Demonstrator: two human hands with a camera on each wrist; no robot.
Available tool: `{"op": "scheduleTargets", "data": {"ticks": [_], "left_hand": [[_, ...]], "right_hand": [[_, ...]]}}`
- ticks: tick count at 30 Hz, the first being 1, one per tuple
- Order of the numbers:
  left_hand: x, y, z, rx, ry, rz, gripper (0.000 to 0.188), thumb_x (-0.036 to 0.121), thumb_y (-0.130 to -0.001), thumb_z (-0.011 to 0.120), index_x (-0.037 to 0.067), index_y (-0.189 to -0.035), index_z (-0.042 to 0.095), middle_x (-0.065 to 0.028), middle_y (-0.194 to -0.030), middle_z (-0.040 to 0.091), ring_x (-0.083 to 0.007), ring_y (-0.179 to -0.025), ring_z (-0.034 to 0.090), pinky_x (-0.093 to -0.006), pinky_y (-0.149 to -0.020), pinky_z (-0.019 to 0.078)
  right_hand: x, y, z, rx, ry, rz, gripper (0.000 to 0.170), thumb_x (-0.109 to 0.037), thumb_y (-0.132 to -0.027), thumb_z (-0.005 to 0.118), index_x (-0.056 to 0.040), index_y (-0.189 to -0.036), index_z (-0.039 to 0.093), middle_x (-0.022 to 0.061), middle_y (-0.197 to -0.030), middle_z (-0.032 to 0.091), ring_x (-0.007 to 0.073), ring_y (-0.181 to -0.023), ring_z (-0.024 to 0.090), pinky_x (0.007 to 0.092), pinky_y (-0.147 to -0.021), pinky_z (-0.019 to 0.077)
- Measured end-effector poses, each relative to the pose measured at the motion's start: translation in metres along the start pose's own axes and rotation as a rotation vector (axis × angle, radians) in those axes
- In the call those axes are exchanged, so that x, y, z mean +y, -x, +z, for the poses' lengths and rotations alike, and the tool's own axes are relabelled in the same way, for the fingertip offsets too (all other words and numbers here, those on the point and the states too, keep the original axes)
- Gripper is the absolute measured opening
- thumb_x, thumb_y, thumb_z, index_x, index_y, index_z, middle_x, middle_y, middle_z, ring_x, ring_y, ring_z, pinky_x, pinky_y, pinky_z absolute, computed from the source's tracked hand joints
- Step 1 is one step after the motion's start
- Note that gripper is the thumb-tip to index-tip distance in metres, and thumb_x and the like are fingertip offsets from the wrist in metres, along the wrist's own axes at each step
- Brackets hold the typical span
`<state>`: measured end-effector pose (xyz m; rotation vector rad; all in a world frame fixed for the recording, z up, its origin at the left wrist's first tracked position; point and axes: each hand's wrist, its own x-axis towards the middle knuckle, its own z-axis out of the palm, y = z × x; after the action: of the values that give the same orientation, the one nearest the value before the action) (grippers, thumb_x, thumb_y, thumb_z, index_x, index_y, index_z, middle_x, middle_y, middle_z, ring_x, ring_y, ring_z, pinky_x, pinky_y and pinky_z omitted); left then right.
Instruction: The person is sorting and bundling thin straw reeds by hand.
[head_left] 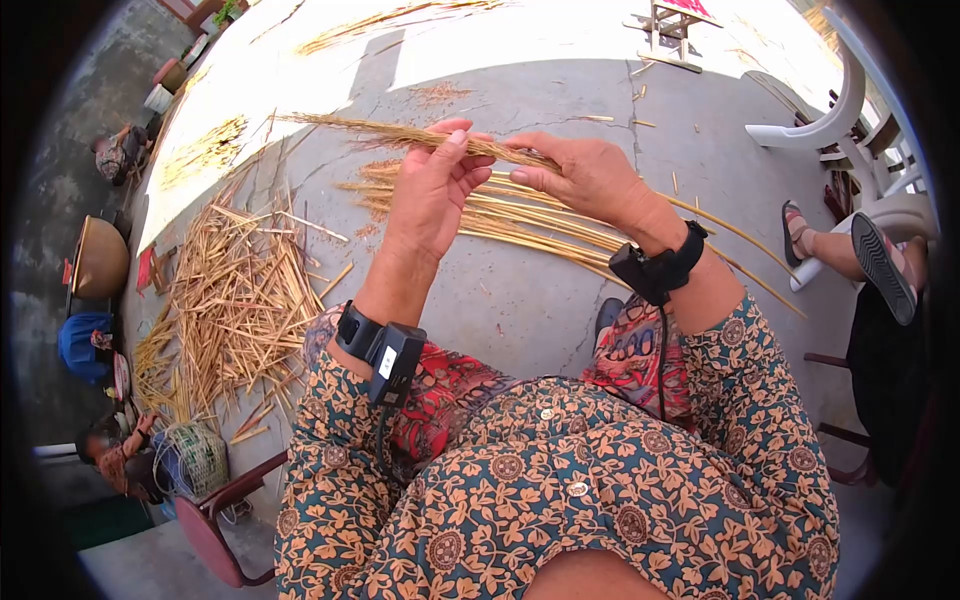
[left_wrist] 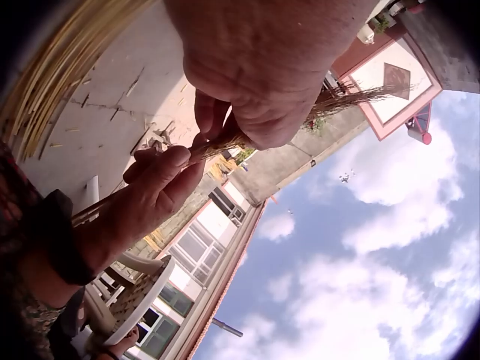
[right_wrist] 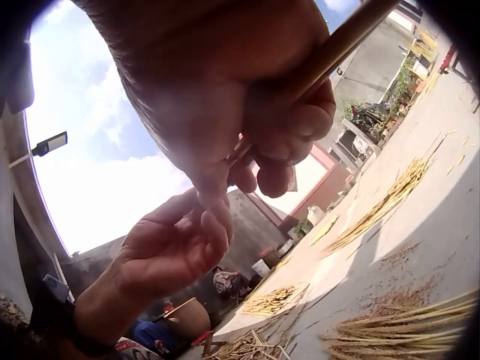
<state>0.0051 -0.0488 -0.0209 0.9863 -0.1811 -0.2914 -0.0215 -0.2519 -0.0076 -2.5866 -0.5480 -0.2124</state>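
A long dry sorghum stalk with a bushy seed head point(head_left: 350, 124) is held up crosswise in front of the body. My left hand point(head_left: 432, 190) holds the head near its base, thumb on top. Beside it, my right hand point(head_left: 590, 175) pinches the stalk between thumb and fingers. In the right wrist view the smooth stalk point(right_wrist: 341, 52) runs through the right palm, and in the left wrist view thin bristles point(left_wrist: 352, 99) stick out past the left hand. Below both hands, a row of similar stalks point(head_left: 540, 228) lies on the concrete.
A heap of short cut stalks point(head_left: 240, 300) lies on the ground at left. More seed heads point(head_left: 205, 155) lie in sunlight beyond it. A white plastic chair point(head_left: 850, 130) and another person's foot point(head_left: 885, 268) are at right; a small wooden stool point(head_left: 672, 35) stands farther off.
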Motion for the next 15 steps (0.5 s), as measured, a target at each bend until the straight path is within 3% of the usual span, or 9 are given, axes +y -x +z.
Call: {"op": "scheduleTargets", "data": {"ticks": [6, 9, 12, 15], "left_hand": [[0.001, -0.001, -0.004, -0.043, 0.027, 0.003, 0.026, 0.008, -0.093, 0.051, 0.001, -0.119, 0.049, -0.0160, -0.111, 0.062, -0.0195, -0.099, 0.061, -0.0311, -0.085, 0.0526], [0.001, -0.001, -0.004, -0.077, 0.062, -0.013, 0.027, 0.005, -0.092, 0.050, 0.001, -0.119, 0.049, -0.0173, -0.116, 0.060, -0.0204, -0.101, 0.060, -0.0325, -0.087, 0.0524], [0.000, 0.000, 0.002, -0.024, 0.098, 0.023, 0.030, 0.003, -0.091, 0.049, 0.001, -0.120, 0.048, -0.0165, -0.116, 0.059, -0.0213, -0.102, 0.060, -0.0340, -0.087, 0.0524], [0.001, 0.000, 0.002, -0.038, 0.106, -0.051, 0.026, 0.006, -0.092, 0.052, 0.002, -0.118, 0.051, -0.0149, -0.113, 0.058, -0.0223, -0.100, 0.060, -0.0345, -0.086, 0.0530]], "right_hand": [[0.006, -0.002, -0.002, -0.070, -0.345, 0.043, 0.038, -0.045, -0.091, 0.055, -0.0145, -0.111, 0.062, 0.0134, -0.082, 0.067, 0.0322, -0.074, 0.064, 0.0382, -0.065, 0.0500], [-0.003, 0.000, -0.015, -0.244, -0.447, 0.243, 0.035, -0.041, -0.090, 0.058, -0.0130, -0.110, 0.062, 0.0124, -0.083, 0.067, 0.0311, -0.073, 0.063, 0.0371, -0.065, 0.0500], [0.010, 0.000, -0.004, -0.031, -0.187, -0.043, 0.029, -0.036, -0.089, 0.059, -0.0144, -0.108, 0.063, 0.0091, -0.085, 0.067, 0.0277, -0.073, 0.064, 0.0358, -0.063, 0.0507], [0.012, 0.000, 0.002, 0.215, 0.117, -0.129, 0.024, -0.034, -0.089, 0.058, -0.0155, -0.104, 0.064, 0.0060, -0.086, 0.065, 0.0265, -0.073, 0.064, 0.0367, -0.063, 0.0512]]}}
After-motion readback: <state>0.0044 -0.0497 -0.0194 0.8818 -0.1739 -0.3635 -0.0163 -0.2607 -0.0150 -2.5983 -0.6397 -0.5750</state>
